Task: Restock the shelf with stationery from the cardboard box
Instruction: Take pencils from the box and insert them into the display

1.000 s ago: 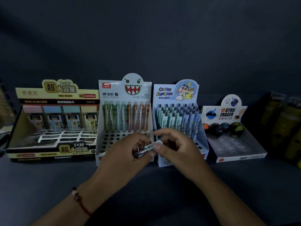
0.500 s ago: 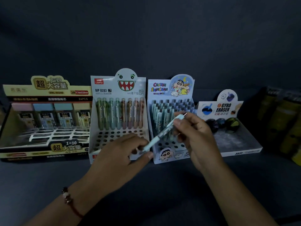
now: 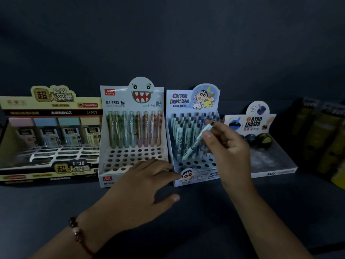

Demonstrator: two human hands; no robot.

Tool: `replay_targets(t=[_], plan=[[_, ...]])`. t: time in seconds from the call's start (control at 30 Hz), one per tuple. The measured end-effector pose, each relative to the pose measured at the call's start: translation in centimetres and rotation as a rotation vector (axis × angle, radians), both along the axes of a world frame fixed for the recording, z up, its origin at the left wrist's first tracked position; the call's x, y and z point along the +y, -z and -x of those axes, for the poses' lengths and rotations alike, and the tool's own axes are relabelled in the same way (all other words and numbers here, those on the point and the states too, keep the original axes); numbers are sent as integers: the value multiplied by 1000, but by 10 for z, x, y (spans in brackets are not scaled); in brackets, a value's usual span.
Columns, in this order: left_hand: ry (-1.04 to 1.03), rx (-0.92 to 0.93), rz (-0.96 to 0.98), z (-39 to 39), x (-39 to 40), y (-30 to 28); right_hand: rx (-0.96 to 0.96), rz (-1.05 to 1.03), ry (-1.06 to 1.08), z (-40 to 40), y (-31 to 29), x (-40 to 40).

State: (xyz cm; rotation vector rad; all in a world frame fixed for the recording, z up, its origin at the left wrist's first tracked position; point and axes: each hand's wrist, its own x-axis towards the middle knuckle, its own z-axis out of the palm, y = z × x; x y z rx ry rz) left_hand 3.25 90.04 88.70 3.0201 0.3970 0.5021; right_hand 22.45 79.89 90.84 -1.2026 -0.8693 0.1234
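Dim light falls on a dark shelf [image 3: 186,230] with a dark wall behind, and four display boxes stand in a row along its back. The right hand [image 3: 226,146] pinches a pale mint mechanical pencil [image 3: 196,144] near its top end; the pencil slants, its light tip pointing down-left over the perforated tray of the Crayon Shinchan box [image 3: 194,176], its dark cap up by the fingers. Matching pencils with dark caps fill the back rows of that box, too crowded to count, while the front holes gape. The left hand [image 3: 141,191] hovers released, fingers spread and relaxed, over the front edge of the monster-face pencil box [image 3: 115,171], a beaded bracelet [image 3: 78,232] on its wrist. That box holds eight translucent pencils in its back row, green through teal to pink. At far left the yellow lead-refill box [image 3: 50,101] shows four pastel cases in one row, with open slots before them. At right the gyro eraser box [image 3: 276,169] holds three dark round erasers that can be seen. Yellowish packages [image 3: 328,139] stand blurred at the far right edge. Bare shelf runs in front of the boxes.
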Motion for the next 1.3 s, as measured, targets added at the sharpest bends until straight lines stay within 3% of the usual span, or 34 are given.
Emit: replay_targets(t=[0.27, 0.93, 1.3], plan=[[1, 18, -12, -3, 0, 5, -168, 152, -89, 4, 12, 7], [5, -16, -25, -6, -2, 9, -161, 229, -20, 13, 10, 18], [28, -25, -37, -6, 0, 11, -271, 338, 35, 15, 13, 24]])
